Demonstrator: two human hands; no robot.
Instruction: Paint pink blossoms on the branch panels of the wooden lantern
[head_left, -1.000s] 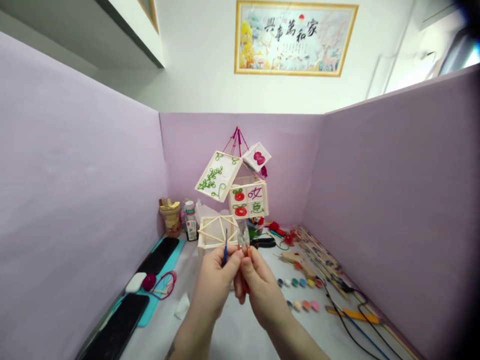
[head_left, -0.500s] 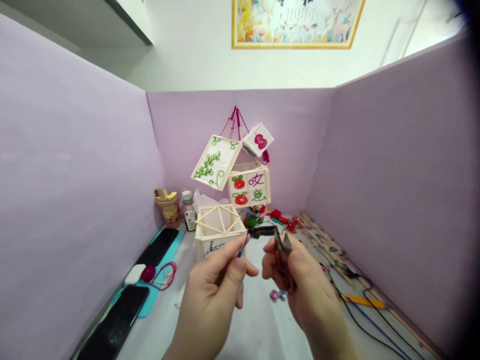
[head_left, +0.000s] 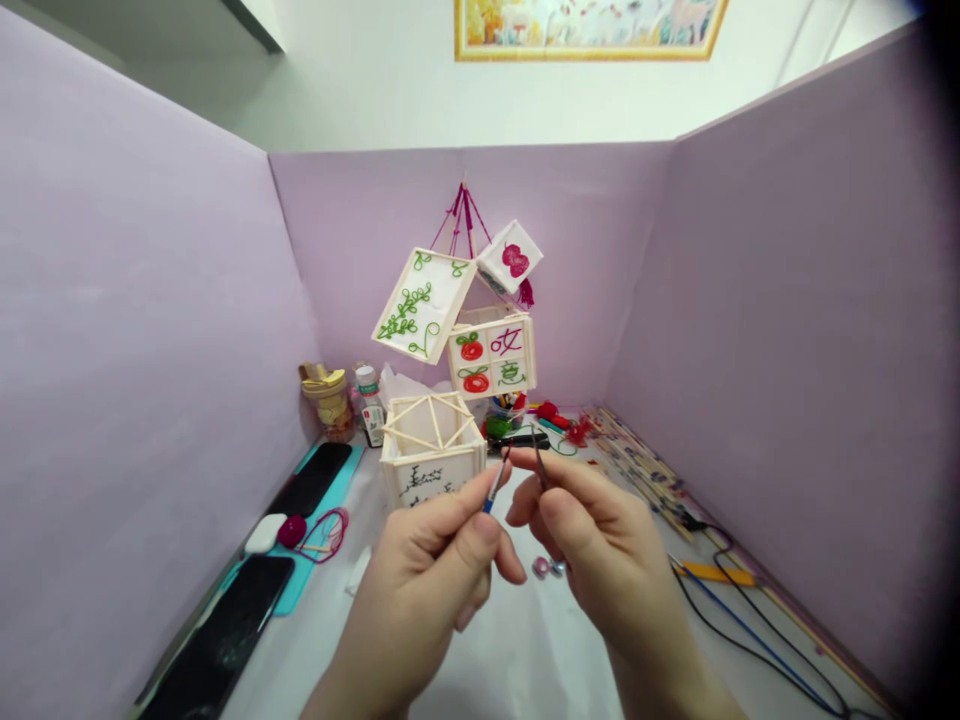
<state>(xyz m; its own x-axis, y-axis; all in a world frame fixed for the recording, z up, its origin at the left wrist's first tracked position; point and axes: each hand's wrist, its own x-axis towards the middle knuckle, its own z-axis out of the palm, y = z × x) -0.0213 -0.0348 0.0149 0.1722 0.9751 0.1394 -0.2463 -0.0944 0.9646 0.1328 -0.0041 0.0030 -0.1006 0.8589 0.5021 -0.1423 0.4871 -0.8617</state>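
Note:
My left hand (head_left: 431, 575) is closed in a pinch on a thin blue stick or cord (head_left: 495, 485) that points up and right. My right hand (head_left: 592, 545) is closed around small snips (head_left: 538, 465), whose dark tip shows above my fingers, close to the blue piece's upper end. Both hands are raised above the white table (head_left: 517, 660), just in front of a wooden stick-frame lantern box (head_left: 429, 450) with black writing on its paper side.
Decorated lantern panels (head_left: 457, 315) hang from pink cords at the back. Jars (head_left: 330, 400), a bottle, paint pots (head_left: 547, 568), bamboo sticks (head_left: 645, 475) and cables (head_left: 735, 625) lie around. A phone (head_left: 217, 645) and teal mat sit left. Purple partition walls (head_left: 135, 330) enclose the table.
The hands, joined a second ago, came apart and now their tips meet again. The right hand's snips now show less. The camera has tilted down.

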